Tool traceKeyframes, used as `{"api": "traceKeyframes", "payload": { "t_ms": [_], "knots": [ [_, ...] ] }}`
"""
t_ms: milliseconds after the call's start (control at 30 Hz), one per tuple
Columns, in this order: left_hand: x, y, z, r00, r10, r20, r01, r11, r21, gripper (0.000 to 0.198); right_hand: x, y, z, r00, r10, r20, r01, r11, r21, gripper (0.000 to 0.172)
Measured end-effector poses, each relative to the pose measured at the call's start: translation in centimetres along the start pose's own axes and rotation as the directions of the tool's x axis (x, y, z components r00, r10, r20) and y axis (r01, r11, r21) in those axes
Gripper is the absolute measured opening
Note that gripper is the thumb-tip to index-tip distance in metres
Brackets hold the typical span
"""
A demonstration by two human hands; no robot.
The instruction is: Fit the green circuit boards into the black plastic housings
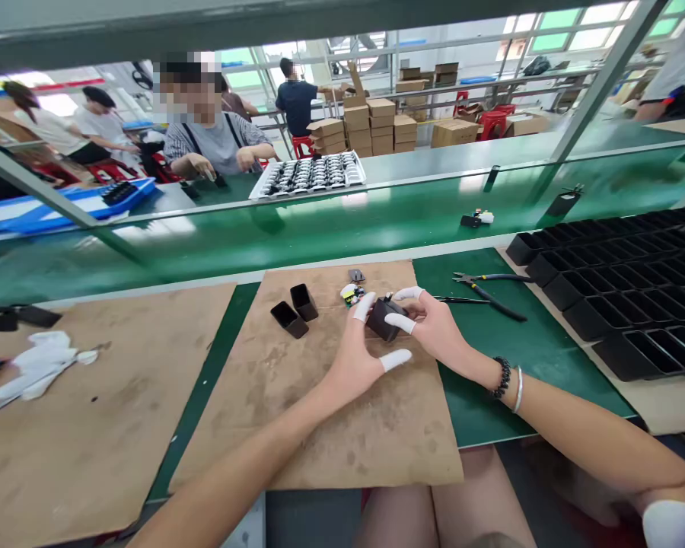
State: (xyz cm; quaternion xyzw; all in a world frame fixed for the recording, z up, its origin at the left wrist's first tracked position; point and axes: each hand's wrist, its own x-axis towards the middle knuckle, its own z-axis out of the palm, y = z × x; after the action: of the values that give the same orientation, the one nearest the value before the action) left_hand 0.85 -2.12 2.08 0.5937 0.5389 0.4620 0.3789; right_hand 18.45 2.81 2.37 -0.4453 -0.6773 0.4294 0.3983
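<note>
A black plug-adapter housing [383, 318] is pinched between the thumb and fingers of my right hand [442, 331], above the brown cardboard sheet [320, 426]. My left hand [357, 361] is beside it, thumb spread away and index finger close to the housing's left side. White finger cots cover several fingertips on both hands. Just behind my left fingers lie a small circuit board [351, 294] with yellow and white parts and a dark plug cover with pins [356, 275]. Two black hollow cases [289, 319] rest farther left on the cardboard.
Diagonal pliers [491, 293] lie on the green mat at right, near rows of black cases [622, 281]. White gloves [37, 365] lie at left. Across the green conveyor belt [234, 247], a co-worker [217, 144] sits by a white tray [311, 175] of parts.
</note>
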Motion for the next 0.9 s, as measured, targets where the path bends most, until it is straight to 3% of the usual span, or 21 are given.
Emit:
{"api": "traceKeyframes", "payload": {
  "t_ms": [67, 133, 200, 367, 533, 600, 700, 800, 867, 900],
  "knots": [
    [-0.3, -0.1, 0.6, 0.995, -0.09, 0.046, 0.088, 0.995, 0.036, 0.096, -0.5, -0.8, 0.3, 0.99, 0.084, 0.109, -0.097, 0.989, 0.113, 0.052],
    [-0.4, 0.1, 0.6, 0.982, -0.171, 0.085, 0.171, 0.985, 0.016, 0.087, -0.8, -1.4, 0.4, 0.974, 0.092, 0.206, -0.126, 0.979, 0.16, 0.061],
    [-0.2, 0.5, 0.3, 0.978, -0.158, 0.138, 0.161, 0.987, -0.01, 0.08, -0.7, -1.7, 0.2, 0.969, 0.052, 0.242, -0.089, 0.986, 0.143, 0.059],
    [-0.4, 1.1, -0.1, 0.958, -0.087, 0.272, 0.076, 0.996, 0.049, 0.076, 0.0, -1.5, -0.7, 0.968, -0.05, 0.247, 0.05, 0.999, 0.003, 0.031],
    [-0.5, 1.0, -0.2, 0.931, -0.058, 0.361, 0.063, 0.998, -0.002, 0.073, 0.3, -2.2, -1.5, 0.927, 0.102, 0.362, -0.147, 0.984, 0.1, 0.038],
    [-0.4, 1.0, -0.4, 0.926, -0.043, 0.375, 0.051, 0.999, -0.013, 0.073, 0.1, -2.5, -1.6, 0.938, 0.076, 0.337, -0.121, 0.986, 0.114, 0.039],
    [-0.3, 1.1, -0.5, 0.926, -0.01, 0.378, 0.018, 1.0, -0.019, 0.072, -0.7, -2.6, -1.7, 0.967, -0.144, 0.209, 0.156, 0.987, -0.042, 0.03],
    [-0.3, 1.4, -0.4, 0.926, 0.04, 0.375, -0.037, 0.999, -0.015, 0.069, -1.1, -2.6, -1.7, 0.92, -0.374, 0.114, 0.39, 0.903, -0.18, 0.02],
    [-0.4, 1.5, -0.4, 0.927, 0.059, 0.371, -0.047, 0.998, -0.042, 0.07, -0.9, -2.6, -1.7, 0.939, -0.337, 0.075, 0.344, 0.932, -0.116, 0.015],
    [-0.5, 1.6, -0.3, 0.926, 0.061, 0.372, -0.038, 0.997, -0.069, 0.073, -0.7, -2.7, -1.7, 0.967, -0.244, 0.078, 0.247, 0.969, -0.029, 0.012]
  ]
}}
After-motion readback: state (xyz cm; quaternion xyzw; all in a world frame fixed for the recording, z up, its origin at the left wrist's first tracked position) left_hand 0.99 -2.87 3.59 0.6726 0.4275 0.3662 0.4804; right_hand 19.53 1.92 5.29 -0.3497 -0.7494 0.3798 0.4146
